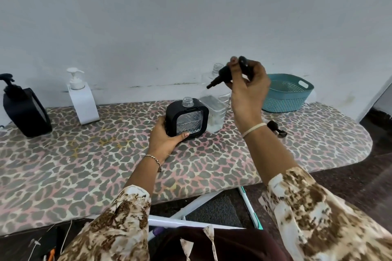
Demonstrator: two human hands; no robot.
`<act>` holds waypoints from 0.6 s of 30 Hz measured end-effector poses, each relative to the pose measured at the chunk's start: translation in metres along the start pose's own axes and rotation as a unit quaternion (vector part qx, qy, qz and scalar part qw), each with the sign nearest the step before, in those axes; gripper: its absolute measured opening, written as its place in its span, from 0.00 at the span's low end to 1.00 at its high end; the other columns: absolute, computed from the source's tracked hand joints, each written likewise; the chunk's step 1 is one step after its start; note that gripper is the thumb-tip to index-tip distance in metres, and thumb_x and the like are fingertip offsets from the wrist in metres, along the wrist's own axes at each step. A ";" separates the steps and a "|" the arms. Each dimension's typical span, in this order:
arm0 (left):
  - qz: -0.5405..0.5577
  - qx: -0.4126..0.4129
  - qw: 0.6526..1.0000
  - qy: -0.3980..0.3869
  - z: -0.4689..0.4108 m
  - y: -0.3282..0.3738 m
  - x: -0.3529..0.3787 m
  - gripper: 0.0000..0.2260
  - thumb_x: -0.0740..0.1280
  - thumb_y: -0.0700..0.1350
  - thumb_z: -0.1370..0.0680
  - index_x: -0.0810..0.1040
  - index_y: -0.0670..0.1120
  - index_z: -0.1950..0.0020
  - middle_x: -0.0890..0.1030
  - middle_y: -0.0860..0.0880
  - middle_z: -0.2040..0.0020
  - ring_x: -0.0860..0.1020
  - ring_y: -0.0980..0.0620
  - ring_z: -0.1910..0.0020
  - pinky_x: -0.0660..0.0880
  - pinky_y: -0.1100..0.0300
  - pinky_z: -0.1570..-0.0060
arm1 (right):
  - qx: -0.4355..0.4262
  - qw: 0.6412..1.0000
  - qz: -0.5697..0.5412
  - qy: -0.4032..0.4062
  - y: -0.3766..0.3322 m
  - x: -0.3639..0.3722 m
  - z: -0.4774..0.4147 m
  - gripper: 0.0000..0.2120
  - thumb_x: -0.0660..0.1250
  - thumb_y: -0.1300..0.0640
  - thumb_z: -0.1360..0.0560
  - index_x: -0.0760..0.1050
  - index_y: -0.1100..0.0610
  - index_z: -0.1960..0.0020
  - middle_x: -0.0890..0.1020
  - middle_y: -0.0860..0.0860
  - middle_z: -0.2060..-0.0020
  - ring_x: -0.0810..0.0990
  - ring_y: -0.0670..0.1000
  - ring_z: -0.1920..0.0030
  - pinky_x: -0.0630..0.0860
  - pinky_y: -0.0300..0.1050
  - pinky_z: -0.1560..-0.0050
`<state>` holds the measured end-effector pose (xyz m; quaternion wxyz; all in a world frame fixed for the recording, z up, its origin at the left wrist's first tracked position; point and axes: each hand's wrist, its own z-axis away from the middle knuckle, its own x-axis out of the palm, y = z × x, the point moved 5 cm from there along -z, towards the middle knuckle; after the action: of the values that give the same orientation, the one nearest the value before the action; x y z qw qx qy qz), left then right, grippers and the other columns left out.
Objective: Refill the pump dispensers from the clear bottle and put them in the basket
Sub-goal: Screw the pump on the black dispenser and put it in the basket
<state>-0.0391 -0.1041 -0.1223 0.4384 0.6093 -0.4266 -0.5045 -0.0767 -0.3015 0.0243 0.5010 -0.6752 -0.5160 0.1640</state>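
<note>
A square black dispenser with a clear textured window stands on the board, its threaded neck uncovered. My left hand grips its lower left side. My right hand is raised above and to the right, holding the black pump head, whose stem points down-left. Behind the dispenser stands the clear bottle, uncapped, with a little liquid at the bottom. The teal basket sits at the back right. A white pump dispenser and a black pump dispenser stand at the left.
The leopard-print ironing board carries everything; its rounded end is at the right. A small black cap lies right of my right wrist. The wall runs close behind. White board legs and dark floor show below the front edge.
</note>
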 end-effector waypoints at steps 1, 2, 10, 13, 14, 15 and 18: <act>0.003 0.001 1.000 -0.005 -0.001 0.000 0.000 0.35 0.78 0.38 0.34 0.67 0.43 0.31 0.75 0.44 0.34 0.73 0.52 0.39 0.69 0.62 0.40 | 0.000 1.000 0.009 -0.014 0.002 0.008 -0.001 0.09 0.70 0.56 0.25 0.74 0.60 0.51 0.82 0.50 0.60 0.84 0.43 0.61 0.82 0.51 0.53; 0.005 -0.001 1.000 -0.012 -0.001 -0.001 0.000 0.34 0.78 0.37 0.33 0.66 0.43 0.31 0.75 0.44 0.34 0.73 0.53 0.41 0.70 0.64 0.43 | -0.002 0.999 0.020 -0.025 0.004 0.016 -0.002 0.09 0.71 0.55 0.26 0.74 0.60 0.51 0.83 0.51 0.60 0.84 0.45 0.61 0.82 0.53 0.54; 0.045 -0.010 0.998 -0.049 -0.006 -0.007 -0.002 0.31 0.76 0.36 0.31 0.67 0.45 0.31 0.77 0.46 0.36 0.77 0.59 0.51 0.75 0.72 0.67 | -0.034 0.993 0.094 -0.056 0.015 0.041 -0.006 0.08 0.71 0.50 0.26 0.74 0.52 0.56 0.82 0.46 0.62 0.84 0.44 0.61 0.81 0.53 0.53; 0.052 -0.009 0.998 -0.046 -0.008 -0.009 -0.002 0.32 0.76 0.35 0.31 0.67 0.45 0.30 0.77 0.46 0.36 0.77 0.56 0.47 0.75 0.73 0.67 | -0.062 0.990 0.117 -0.038 0.007 0.040 -0.011 0.09 0.70 0.49 0.26 0.74 0.53 0.56 0.82 0.45 0.63 0.83 0.41 0.63 0.81 0.49 0.55; 0.054 -0.008 0.997 -0.046 -0.008 -0.009 -0.002 0.32 0.76 0.35 0.31 0.67 0.45 0.30 0.76 0.46 0.36 0.76 0.54 0.45 0.75 0.73 0.67 | -0.068 0.991 0.114 -0.033 0.005 0.040 -0.012 0.08 0.70 0.49 0.26 0.74 0.52 0.56 0.83 0.46 0.63 0.83 0.42 0.64 0.81 0.49 0.55; 0.055 -0.006 0.997 -0.046 -0.009 -0.010 -0.002 0.32 0.76 0.35 0.31 0.67 0.45 0.30 0.76 0.46 0.36 0.76 0.53 0.44 0.75 0.73 0.66 | -0.074 0.991 0.109 -0.031 0.004 0.040 -0.014 0.08 0.70 0.50 0.26 0.73 0.52 0.57 0.83 0.47 0.64 0.83 0.43 0.64 0.81 0.50 0.55; 0.058 -0.001 0.997 -0.043 -0.010 -0.011 -0.003 0.33 0.76 0.35 0.32 0.67 0.45 0.30 0.77 0.47 0.36 0.76 0.52 0.40 0.79 0.65 0.53 | -0.073 0.990 0.112 -0.050 0.006 0.044 -0.018 0.07 0.70 0.50 0.26 0.74 0.51 0.57 0.84 0.49 0.64 0.84 0.45 0.64 0.81 0.52 0.54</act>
<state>-0.0286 -0.0978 -0.1310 0.4490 0.5607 -0.4795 -0.5041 -0.0417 -0.2724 0.0404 0.4024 -0.7542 -0.4723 0.2149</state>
